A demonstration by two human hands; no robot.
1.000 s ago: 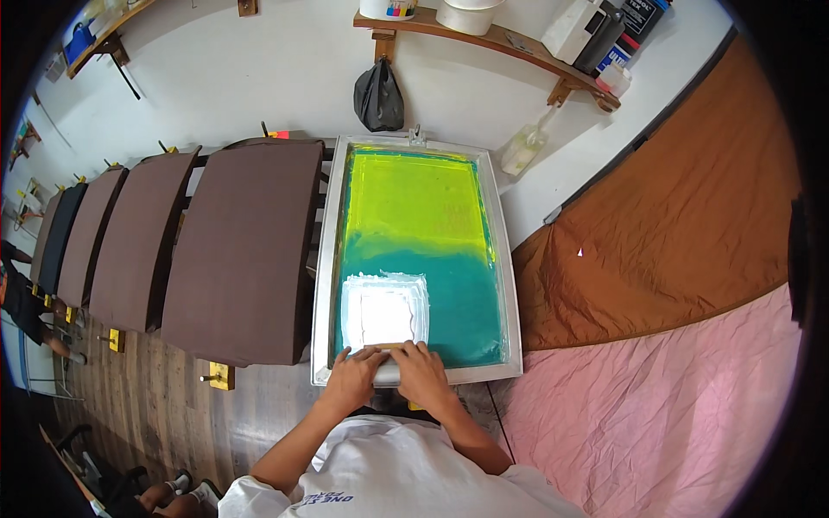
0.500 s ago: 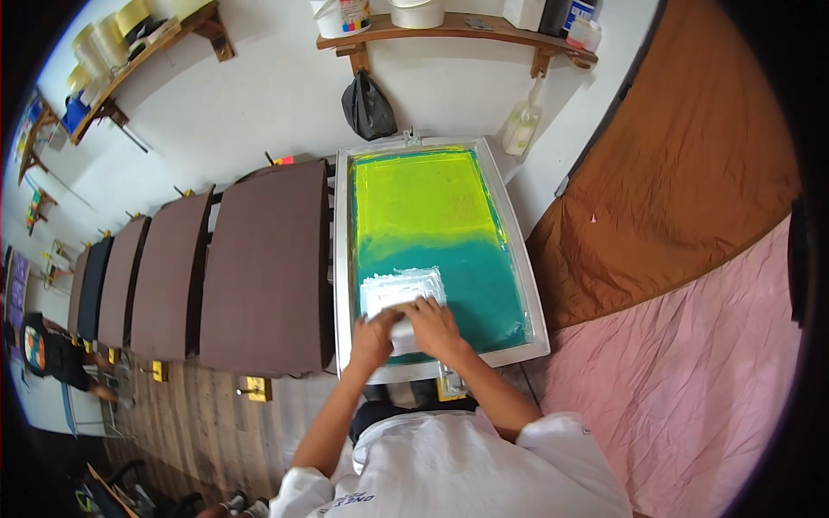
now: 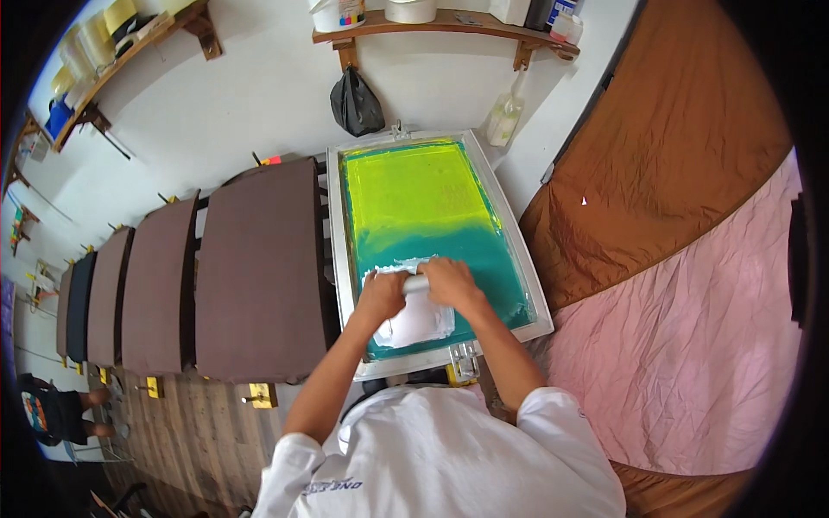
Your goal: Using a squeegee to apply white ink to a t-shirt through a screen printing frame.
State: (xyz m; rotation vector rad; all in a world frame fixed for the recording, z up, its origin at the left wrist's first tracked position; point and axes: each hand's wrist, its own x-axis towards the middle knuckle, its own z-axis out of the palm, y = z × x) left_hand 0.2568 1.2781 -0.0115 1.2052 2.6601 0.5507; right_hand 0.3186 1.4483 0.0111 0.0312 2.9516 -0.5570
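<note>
My left hand [image 3: 382, 293] and my right hand [image 3: 451, 282] are both closed around a pale squeegee [image 3: 416, 283], one at each end. Between them a short stretch of its bar shows; the blade is hidden beneath. It crosses the far part of a white ink patch [image 3: 416, 321] on a printing screen. The screen has a light metal frame [image 3: 340, 250], green-teal along its near part [image 3: 490, 276] and yellow-green on its far part [image 3: 419, 186]. Clamps hold the frame at its near edge [image 3: 464, 363] and far edge [image 3: 400, 131].
Several brown-covered printing boards [image 3: 259, 268] stand in a row to the left. A shelf [image 3: 440, 28] with tubs is on the far wall, a black bag [image 3: 357, 102] below it. Brown [image 3: 665, 147] and pink [image 3: 656, 371] sheets hang at right. Another person [image 3: 56, 410] is far left.
Both hands have moved away from me over the screen with the squeegee. More of the white patch now shows on the near side of it. The whole view has shifted slightly.
</note>
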